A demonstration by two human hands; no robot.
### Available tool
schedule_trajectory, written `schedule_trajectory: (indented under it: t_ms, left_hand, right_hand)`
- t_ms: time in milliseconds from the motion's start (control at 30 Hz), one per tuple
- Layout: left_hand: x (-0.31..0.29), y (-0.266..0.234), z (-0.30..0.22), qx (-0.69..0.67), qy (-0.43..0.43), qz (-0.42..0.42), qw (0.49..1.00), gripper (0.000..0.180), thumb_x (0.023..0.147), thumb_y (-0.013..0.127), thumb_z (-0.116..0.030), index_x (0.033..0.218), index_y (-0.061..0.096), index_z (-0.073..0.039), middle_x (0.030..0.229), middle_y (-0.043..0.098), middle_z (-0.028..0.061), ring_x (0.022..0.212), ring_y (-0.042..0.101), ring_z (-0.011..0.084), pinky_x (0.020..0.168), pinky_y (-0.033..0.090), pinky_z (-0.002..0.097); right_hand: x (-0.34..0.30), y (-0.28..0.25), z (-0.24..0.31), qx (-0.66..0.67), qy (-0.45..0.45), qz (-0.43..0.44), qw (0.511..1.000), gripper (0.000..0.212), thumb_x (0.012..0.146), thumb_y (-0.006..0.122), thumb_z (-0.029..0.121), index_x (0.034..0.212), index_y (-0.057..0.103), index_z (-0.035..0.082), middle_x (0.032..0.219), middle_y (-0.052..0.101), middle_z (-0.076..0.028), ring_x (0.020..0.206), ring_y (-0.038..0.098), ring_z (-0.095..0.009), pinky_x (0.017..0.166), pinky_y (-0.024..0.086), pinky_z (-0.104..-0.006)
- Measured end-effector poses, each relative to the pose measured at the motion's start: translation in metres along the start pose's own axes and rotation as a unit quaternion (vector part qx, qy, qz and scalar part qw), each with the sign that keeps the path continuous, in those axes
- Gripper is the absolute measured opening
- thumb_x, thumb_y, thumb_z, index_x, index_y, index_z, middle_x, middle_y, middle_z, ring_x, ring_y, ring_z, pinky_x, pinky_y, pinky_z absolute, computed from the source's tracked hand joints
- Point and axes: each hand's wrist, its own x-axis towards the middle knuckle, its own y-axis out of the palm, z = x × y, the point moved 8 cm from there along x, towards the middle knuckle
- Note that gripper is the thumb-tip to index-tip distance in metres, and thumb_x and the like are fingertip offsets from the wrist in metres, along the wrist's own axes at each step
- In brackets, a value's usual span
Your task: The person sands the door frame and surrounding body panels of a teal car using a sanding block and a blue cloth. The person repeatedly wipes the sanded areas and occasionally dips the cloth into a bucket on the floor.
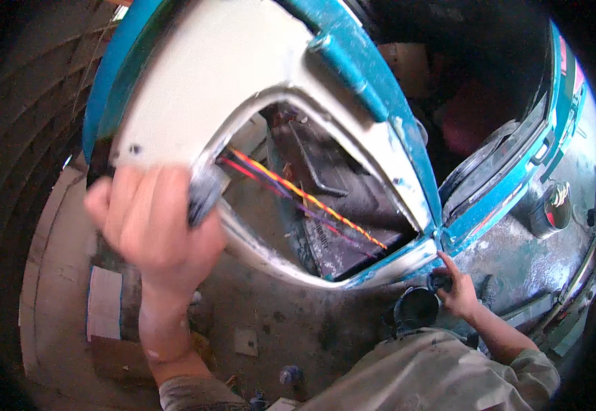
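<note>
Fingers of the left hand [150,222] curl in a tight grip on a dark grey pad [205,195], pressed to the primed white panel edge [243,233] of the teal vehicle body [359,61]. Farther off, another person's hand [457,291] touches the panel's lower corner beside coloured wires [305,195].

Stained concrete floor [291,329]; dim surroundings; daylight at right.

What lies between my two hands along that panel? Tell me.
In the head view, between the left hand and right hand runs the white panel's lower opening rim, with coloured wires behind it.
</note>
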Motion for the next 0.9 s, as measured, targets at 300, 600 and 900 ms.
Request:
schedule_trajectory:
  t_ms: [300,600,900]
  left_hand:
    - [-0.01,0.007,-0.001,-0.01,-0.024,-0.057,0.998,0.02,0.062,0.071,-0.008,0.078,0.059,-0.011,0.07,0.051,0.0047,0.069,0.051,0.0254,0.076,0.031,0.0411]
    - [0.039,0.015,-0.017,-0.032,0.044,-0.064,0.996,0.025,0.067,0.078,-0.007,0.081,0.058,-0.011,0.072,0.053,0.0057,0.072,0.054,0.0284,0.075,0.035,0.0399]
    - [-0.112,0.01,-0.035,-0.164,-0.155,-0.031,0.974,0.023,0.069,0.079,-0.012,0.081,0.059,-0.011,0.07,0.051,0.0048,0.069,0.052,0.0257,0.074,0.034,0.044]
  right_hand:
    - [-0.007,-0.001,0.005,-0.006,-0.029,-0.008,1.0,0.103,0.079,0.075,-0.003,0.168,0.03,0.023,0.13,0.075,-0.019,0.117,0.072,-0.043,0.103,0.058,-0.0494]
    - [-0.004,0.021,0.011,-0.017,-0.018,0.025,0.999,0.1,0.082,0.075,-0.001,0.168,0.032,0.025,0.128,0.075,-0.019,0.112,0.074,-0.04,0.1,0.06,-0.0463]
    - [-0.013,-0.04,0.229,-0.059,-0.402,-0.02,0.914,0.066,0.08,0.07,0.0,0.146,0.064,0.007,0.136,0.07,-0.022,0.121,0.071,-0.038,0.101,0.058,-0.046]
